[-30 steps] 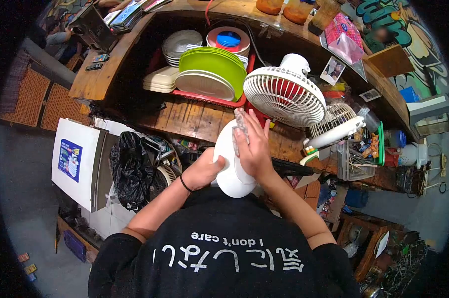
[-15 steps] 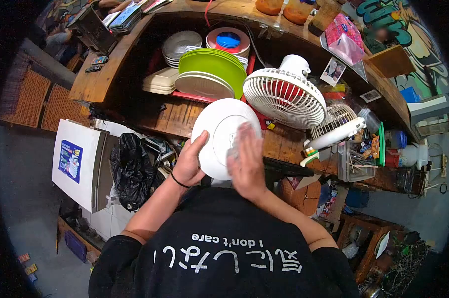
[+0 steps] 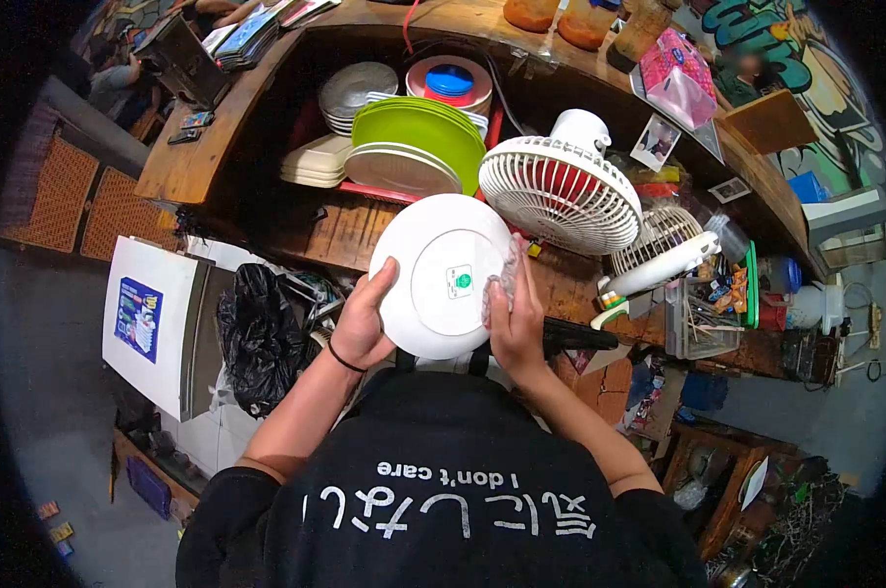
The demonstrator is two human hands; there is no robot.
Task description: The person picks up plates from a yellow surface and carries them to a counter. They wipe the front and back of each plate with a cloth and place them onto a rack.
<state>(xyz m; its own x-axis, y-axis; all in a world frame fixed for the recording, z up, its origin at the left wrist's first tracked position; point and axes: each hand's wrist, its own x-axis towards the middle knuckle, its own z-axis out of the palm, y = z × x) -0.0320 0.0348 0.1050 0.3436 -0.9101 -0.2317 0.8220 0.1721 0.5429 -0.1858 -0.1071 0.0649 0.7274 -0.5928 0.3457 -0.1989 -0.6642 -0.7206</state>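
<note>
A round white plate (image 3: 423, 260) is held up in front of my chest, its underside facing me with a small green mark in the middle. My left hand (image 3: 362, 318) grips the plate's left edge, thumb on the visible face and fingers behind. At the right rim, my right hand (image 3: 518, 328) is closed around a crumpled greyish cloth (image 3: 499, 286) and presses it against the edge. Part of the cloth is hidden by the fingers. Behind the plate, a row of green plates (image 3: 418, 127) stands in a red rack beside white ones.
A white fan (image 3: 561, 191) stands on the wooden counter (image 3: 340, 230) to the right, with a second fan (image 3: 659, 255) by it. Further right sits a clear plastic box (image 3: 703, 328) of small items. A black plastic bag (image 3: 259, 338) and a white box (image 3: 149, 323) are at left.
My right hand has moved from the middle of the plate's underside to its right rim with the cloth, uncovering the green mark. The plate has shifted slightly left.
</note>
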